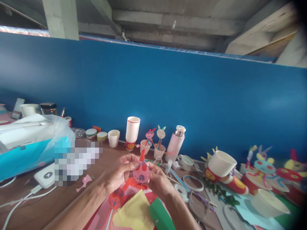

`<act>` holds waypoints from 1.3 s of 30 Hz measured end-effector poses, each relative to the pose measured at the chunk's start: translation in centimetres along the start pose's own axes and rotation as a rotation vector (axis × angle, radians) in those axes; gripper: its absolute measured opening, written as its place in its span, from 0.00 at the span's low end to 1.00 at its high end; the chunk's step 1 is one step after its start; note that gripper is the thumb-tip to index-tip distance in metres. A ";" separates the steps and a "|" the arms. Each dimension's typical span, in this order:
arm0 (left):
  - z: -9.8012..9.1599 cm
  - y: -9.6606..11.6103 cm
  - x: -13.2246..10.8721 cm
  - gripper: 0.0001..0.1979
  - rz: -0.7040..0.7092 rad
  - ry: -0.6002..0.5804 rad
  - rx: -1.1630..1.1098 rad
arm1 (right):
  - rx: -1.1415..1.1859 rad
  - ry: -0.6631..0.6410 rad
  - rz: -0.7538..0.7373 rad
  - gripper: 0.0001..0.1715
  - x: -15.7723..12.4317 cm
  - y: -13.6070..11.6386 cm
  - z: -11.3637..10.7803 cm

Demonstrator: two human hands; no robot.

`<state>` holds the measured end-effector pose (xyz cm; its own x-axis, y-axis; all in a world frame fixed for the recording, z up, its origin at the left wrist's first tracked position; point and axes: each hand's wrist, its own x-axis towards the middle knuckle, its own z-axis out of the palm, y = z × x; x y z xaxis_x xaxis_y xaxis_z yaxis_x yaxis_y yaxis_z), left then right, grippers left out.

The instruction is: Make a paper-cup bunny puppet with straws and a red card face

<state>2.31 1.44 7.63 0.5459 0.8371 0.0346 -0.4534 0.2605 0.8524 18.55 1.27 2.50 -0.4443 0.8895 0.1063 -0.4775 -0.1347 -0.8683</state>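
Between my two hands is a pink paper face cutout (140, 175), with drawn eyes, a dark toothy mouth, a red spot and one orange-red ear sticking up. My left hand (126, 167) pinches its left edge, and my right hand (157, 177) grips the right edge. Beneath them lie sheets of coloured paper, among them a yellow sheet (134, 212) and a green piece (161, 214). An orange-red paper face (116, 198) on a stick rests close to my left forearm.
Behind my hands stand a stack of paper cups (132, 131), two cups with paper rabbit figures (150, 135) and a pink thermos (176, 143). Tape rolls (181, 191) and more cup figures (263, 167) are at right. A power bank (45, 175) with cables lies left.
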 end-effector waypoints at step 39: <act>-0.3 0.1 0.1 0.04 0.076 0.269 0.444 | -0.501 0.231 -0.159 0.10 -1.2 -4.5 -0.8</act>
<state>2.11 1.68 7.52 0.2962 0.9549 0.0193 -0.1101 0.0141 0.9938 21.77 1.16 5.88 -0.1922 0.9618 0.1947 -0.0828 0.1819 -0.9798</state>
